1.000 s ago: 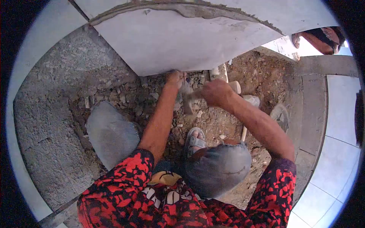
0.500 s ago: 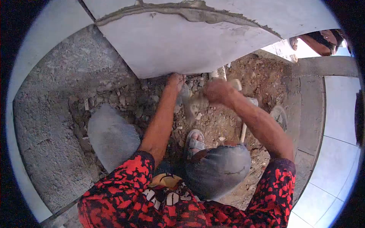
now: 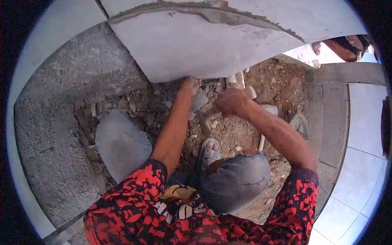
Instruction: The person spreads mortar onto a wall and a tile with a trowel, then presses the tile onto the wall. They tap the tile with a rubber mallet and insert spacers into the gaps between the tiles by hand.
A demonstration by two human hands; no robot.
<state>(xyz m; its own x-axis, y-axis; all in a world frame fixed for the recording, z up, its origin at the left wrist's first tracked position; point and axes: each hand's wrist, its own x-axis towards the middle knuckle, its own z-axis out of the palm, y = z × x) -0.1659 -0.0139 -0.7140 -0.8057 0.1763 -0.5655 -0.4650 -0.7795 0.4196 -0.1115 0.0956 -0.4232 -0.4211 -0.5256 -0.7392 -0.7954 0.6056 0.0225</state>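
Broken floor bed: a pit of brown rubble (image 3: 232,134) lies between rough grey screed (image 3: 53,134) and laid pale tiles (image 3: 363,118), seen from above by a squatting person.

- The left hand (image 3: 190,85) sits at the lower edge of a large pale tile (image 3: 196,45). Its fingers are curled round a grey piece (image 3: 199,100), probably a chisel, though blur hides its form. The hand is likely kept against the edge to steady the piece there.
- The right hand (image 3: 230,102), just beside the left, has its fingers closed round a hammer (image 3: 205,118). The pale handle end (image 3: 250,92) shows behind the fist. The head is smeared by motion and points toward the grey piece.
- The large tile is matt and off-white, with a ridge of grey mortar (image 3: 212,12) along its far edge.
- A flat grey slab (image 3: 122,145) lies left of the forearm.
- A sandalled foot (image 3: 209,153) is planted in the rubble for balance.
- Another person's foot (image 3: 347,43) is at upper right.
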